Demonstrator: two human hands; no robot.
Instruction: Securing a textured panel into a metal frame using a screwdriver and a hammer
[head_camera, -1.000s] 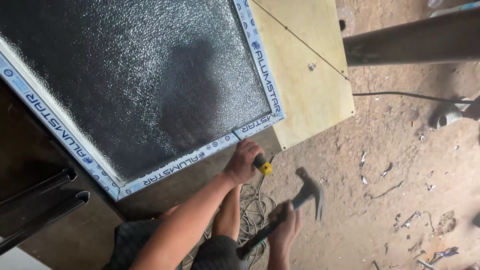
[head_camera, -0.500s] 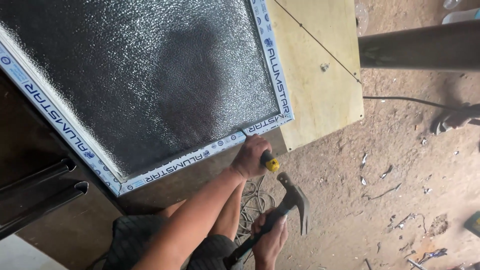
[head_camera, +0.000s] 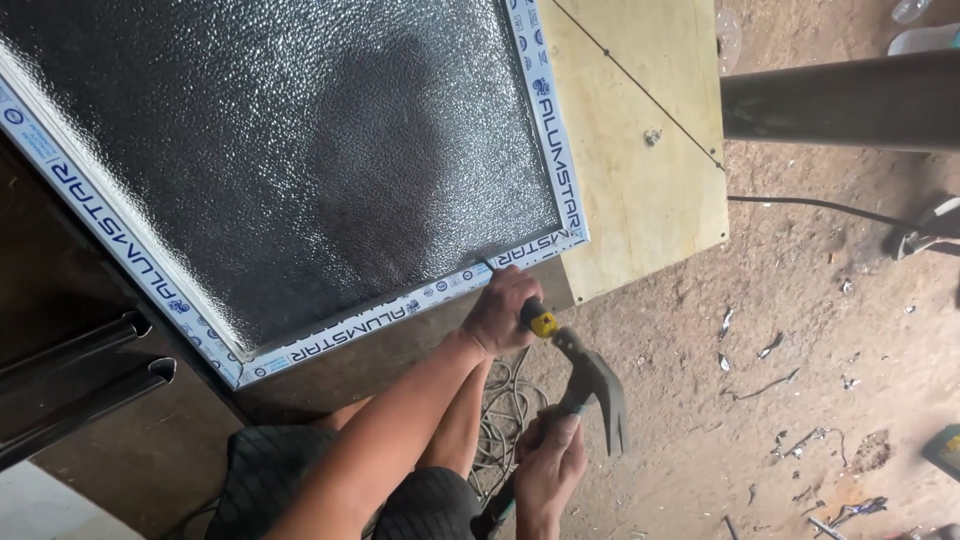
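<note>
Left hand (head_camera: 503, 312) fisted around yellow-handled screwdriver (head_camera: 540, 322), tip at the lower edge of the framed textured glass panel (head_camera: 300, 150). Right hand (head_camera: 548, 468) closed on claw hammer (head_camera: 592, 385) handle, head touching the screwdriver's butt.

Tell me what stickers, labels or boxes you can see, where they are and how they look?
Protective tape: runs along the glass panel's frame on the left, bottom and right edges; long white strips with repeated blue lettering and small blue round marks.
No boxes or screens show clearly.
</note>
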